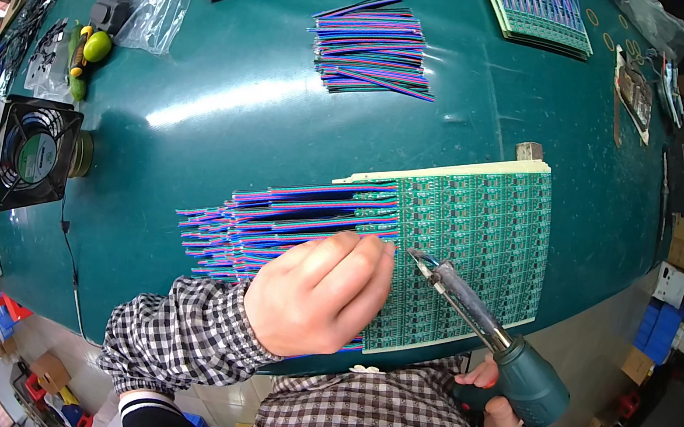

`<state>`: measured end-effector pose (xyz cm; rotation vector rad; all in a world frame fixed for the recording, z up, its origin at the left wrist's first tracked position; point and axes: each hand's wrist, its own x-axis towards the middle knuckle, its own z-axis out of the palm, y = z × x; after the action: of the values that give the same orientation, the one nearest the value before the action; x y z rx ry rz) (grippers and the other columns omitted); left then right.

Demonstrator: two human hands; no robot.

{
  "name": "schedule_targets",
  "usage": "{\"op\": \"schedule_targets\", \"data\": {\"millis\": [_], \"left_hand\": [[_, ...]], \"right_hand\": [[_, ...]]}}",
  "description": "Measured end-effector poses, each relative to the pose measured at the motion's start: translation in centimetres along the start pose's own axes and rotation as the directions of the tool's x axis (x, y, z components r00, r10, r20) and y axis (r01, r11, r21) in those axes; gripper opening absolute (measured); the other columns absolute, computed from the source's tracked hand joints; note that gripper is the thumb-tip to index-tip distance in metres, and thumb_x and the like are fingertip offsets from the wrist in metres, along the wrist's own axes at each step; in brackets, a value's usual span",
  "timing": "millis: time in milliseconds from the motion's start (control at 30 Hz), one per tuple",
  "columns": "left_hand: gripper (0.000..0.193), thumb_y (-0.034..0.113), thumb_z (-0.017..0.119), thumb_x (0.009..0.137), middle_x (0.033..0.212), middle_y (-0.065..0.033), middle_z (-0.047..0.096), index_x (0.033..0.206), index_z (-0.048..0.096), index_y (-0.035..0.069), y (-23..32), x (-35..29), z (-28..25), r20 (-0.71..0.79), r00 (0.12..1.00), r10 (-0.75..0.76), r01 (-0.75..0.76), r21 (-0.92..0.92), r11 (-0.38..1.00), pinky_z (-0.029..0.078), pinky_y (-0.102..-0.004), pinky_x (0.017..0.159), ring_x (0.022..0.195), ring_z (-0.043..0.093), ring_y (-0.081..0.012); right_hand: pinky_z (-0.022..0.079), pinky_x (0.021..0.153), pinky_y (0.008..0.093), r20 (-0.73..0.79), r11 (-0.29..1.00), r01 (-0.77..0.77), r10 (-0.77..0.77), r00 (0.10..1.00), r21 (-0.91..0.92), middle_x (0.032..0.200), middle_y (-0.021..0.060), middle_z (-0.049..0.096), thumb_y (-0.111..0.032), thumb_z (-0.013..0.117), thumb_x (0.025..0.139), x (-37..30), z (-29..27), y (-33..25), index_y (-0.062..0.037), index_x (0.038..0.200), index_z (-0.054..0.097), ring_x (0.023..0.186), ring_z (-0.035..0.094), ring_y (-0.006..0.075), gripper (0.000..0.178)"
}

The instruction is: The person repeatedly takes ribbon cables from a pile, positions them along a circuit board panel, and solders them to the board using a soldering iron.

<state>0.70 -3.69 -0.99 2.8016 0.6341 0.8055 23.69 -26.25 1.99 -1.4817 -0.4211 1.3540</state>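
Green, with striped wires (290, 206) fringing its left side, the circuit-board panel (476, 260) lies on the table (485, 85); the left hand (322, 286) curls over that wired edge, whether pinching anything I can't tell, and the right hand (499, 420) grips a soldering gun (515, 359), its tip close by. From where I stand, the round label (33, 160) on the fan (39, 137) is too small to read, and a clear bag (154, 18) lies crumpled beyond.

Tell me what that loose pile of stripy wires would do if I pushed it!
The wire pile would probably slide apart, since no band shows around it and some strands lie slantwise. Each strand looks thin, so likely light and bendy.
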Motion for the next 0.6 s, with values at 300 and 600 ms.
{"op": "schedule_targets", "data": {"millis": [300,600], "left_hand": [[0.035,0.01,0.065,0.07,0.101,-0.0149,0.064,0.1,0.069,-0.008,0.1,-0.2,0.1,0.023,0.999,0.041,-0.043,0.079,0.996,0.056,-0.0307,0.074,0.089,0.065,-0.0245],[0.035,0.012,0.064,0.071,0.101,-0.0141,0.064,0.1,0.07,-0.007,0.4,-0.3,0.1,0.042,0.998,0.039,-0.044,0.114,0.993,0.056,-0.0299,0.075,0.089,0.065,-0.0233]], "right_hand": [[0.062,0.081,0.0454,-0.058,0.999,0.021,-0.018,0.998,0.05,0.089,0.0126,0.068,-0.024,0.094,0.071,0.7,1.2,-0.2,0.0073,0.116,0.058,0.084,0.069,0.0226,0.066],[0.062,0.082,0.0451,-0.033,0.998,0.039,-0.038,0.999,0.043,0.09,0.0136,0.069,-0.022,0.094,0.072,0.8,1.1,0.1,0.0084,0.119,0.057,0.085,0.07,0.0228,0.067]]}}
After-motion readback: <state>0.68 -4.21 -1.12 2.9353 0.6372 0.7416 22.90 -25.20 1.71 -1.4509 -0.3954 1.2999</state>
